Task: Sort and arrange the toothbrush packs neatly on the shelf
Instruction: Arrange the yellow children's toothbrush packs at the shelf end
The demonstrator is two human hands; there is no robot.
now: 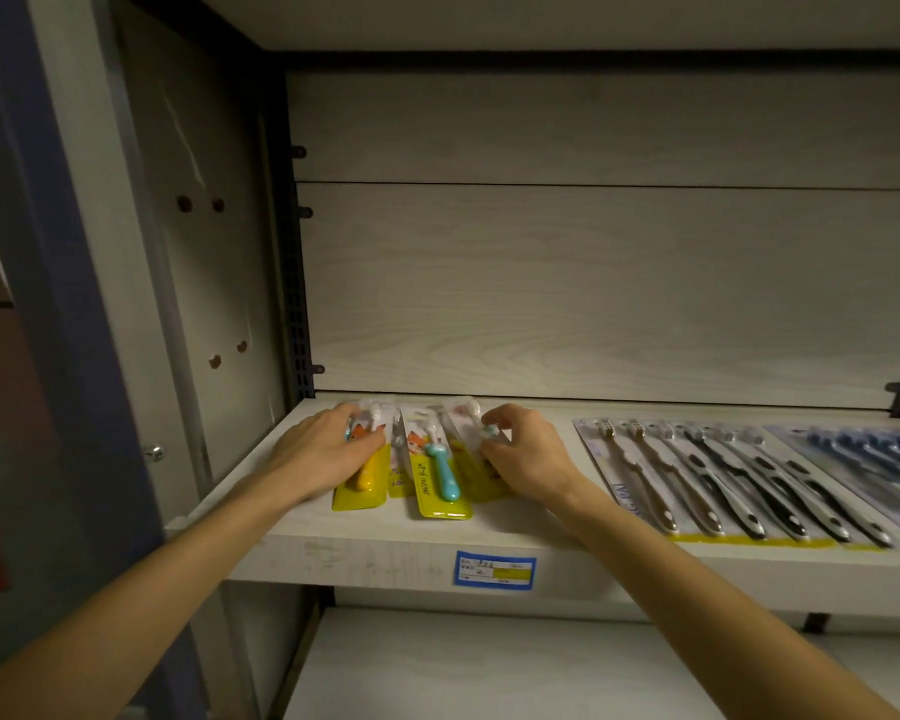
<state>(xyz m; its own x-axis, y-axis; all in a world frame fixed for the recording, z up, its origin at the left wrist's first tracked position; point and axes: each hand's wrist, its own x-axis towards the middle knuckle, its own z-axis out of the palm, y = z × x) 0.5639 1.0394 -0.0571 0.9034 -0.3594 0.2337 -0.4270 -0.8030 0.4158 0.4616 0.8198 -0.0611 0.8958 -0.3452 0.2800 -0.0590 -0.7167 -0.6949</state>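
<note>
Both forearms are bare to the frame edge, with no sleeves, and the left hand (328,449) and right hand (528,457) are ungloved

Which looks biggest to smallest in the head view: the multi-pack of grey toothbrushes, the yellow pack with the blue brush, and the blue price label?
1. Grey multi-pack, widest by far.
2. Yellow pack with the blue brush.
3. Blue price label, though it sits nearer the camera, so its true size is less sure.

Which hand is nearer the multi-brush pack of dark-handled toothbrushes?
Right. The right hand rests on the yellow packs just left of the multi-brush pack. The left hand lies farther left, beyond the blue-handled brush.
</note>
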